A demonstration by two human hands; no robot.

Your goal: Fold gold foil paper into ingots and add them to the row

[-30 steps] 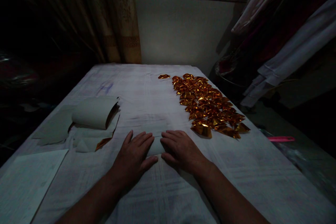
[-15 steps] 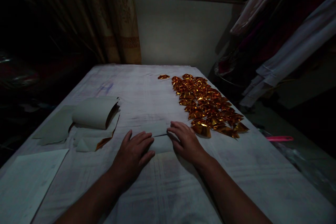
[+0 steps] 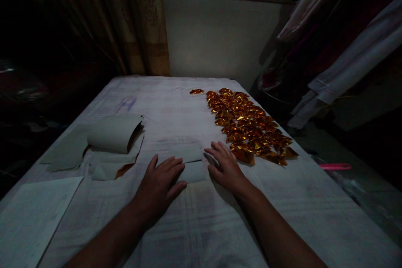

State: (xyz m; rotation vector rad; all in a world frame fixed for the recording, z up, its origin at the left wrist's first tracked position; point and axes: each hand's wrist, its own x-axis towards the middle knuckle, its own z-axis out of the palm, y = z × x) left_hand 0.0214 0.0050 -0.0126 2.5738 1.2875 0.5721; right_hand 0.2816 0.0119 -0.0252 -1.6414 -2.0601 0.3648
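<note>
A small pale sheet of paper point(image 3: 192, 162) lies folded flat on the cloth-covered table point(image 3: 194, 226) in front of me. My left hand point(image 3: 160, 184) rests flat on the sheet's left part, fingers stretched out. My right hand point(image 3: 223, 165) lies at the sheet's right edge with fingers spread and fingertips on the paper. Neither hand holds anything. Just beyond my right hand begins a spread of several folded gold foil pieces point(image 3: 248, 127), running toward the far right of the table.
A curled stack of pale sheets with gold undersides point(image 3: 113, 142) lies at the left. A larger white sheet point(image 3: 28, 217) sits at the near left corner. Curtains point(image 3: 138, 21) hang behind; clothes point(image 3: 345, 58) hang at the right. A pink object point(image 3: 334, 166) lies off the table's right edge.
My right hand has slid from the middle of the sheet to its right edge, uncovering the paper. My left hand has hardly moved.
</note>
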